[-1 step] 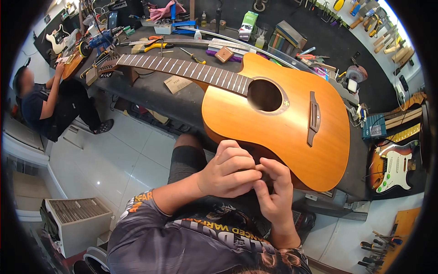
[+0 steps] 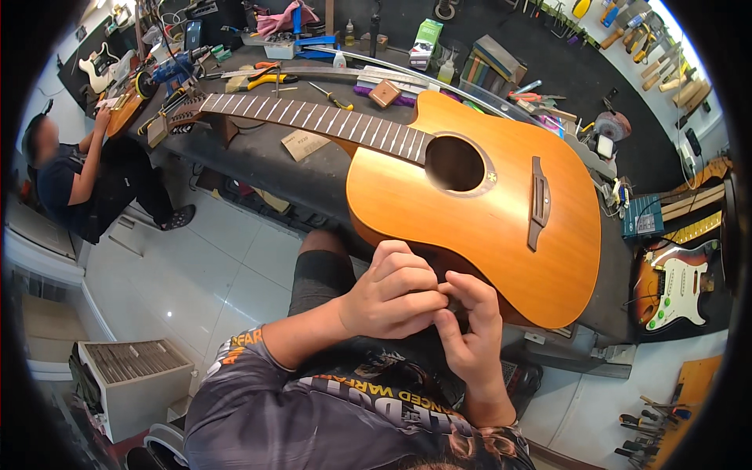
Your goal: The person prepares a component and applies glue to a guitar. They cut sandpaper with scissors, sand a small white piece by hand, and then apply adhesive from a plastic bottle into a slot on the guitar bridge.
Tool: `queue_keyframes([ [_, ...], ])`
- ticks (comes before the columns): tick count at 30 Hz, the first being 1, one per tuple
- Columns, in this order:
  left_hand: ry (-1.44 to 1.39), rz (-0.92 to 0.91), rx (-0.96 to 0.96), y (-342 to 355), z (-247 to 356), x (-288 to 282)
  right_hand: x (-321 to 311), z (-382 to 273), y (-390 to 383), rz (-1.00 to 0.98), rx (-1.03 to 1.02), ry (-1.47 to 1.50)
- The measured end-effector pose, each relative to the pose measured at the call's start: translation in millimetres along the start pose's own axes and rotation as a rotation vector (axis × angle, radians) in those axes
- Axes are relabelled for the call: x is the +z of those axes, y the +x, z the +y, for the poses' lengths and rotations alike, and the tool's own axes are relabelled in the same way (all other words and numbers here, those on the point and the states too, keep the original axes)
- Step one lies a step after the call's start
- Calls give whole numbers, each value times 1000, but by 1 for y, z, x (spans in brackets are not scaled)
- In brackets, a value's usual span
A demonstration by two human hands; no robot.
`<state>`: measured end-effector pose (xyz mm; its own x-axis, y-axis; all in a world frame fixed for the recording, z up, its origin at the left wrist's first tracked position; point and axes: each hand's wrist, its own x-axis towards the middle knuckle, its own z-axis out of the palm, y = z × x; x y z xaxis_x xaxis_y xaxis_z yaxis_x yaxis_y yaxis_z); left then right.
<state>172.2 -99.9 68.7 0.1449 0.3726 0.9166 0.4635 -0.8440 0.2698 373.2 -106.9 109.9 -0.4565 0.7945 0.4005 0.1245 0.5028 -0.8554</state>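
An acoustic guitar [image 2: 540, 133] with a natural wood top, a dark bridge and no strings across the soundhole lies face up along the workbench [image 2: 305, 168]. Below its lower edge my left hand [image 2: 395, 294] is curled closed, back upward, and meets my right hand [image 2: 470, 321]. The right thumb and fingers are bent in a pinch at the tips of the left fingers. Whatever sits between the fingertips, if anything, is hidden or too small to make out.
A person [image 2: 63, 172] sits at the far left with hands at another guitar. Tools, bottles [image 2: 446, 69] and a wooden block [image 2: 385, 92] crowd the bench's back. A sunburst electric guitar [image 2: 677, 286] lies at right. A box [image 2: 133, 392] stands on the floor at lower left.
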Motion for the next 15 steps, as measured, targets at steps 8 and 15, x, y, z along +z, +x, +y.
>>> queue_keyframes([
  [8, -19, -18, -19, -1, 2, -2, -2, 1, 1, -59, -1, 2],
  [15, -40, -61, -10, -4, 1, -1, 1, 7, -3, -3, 49, 46],
])
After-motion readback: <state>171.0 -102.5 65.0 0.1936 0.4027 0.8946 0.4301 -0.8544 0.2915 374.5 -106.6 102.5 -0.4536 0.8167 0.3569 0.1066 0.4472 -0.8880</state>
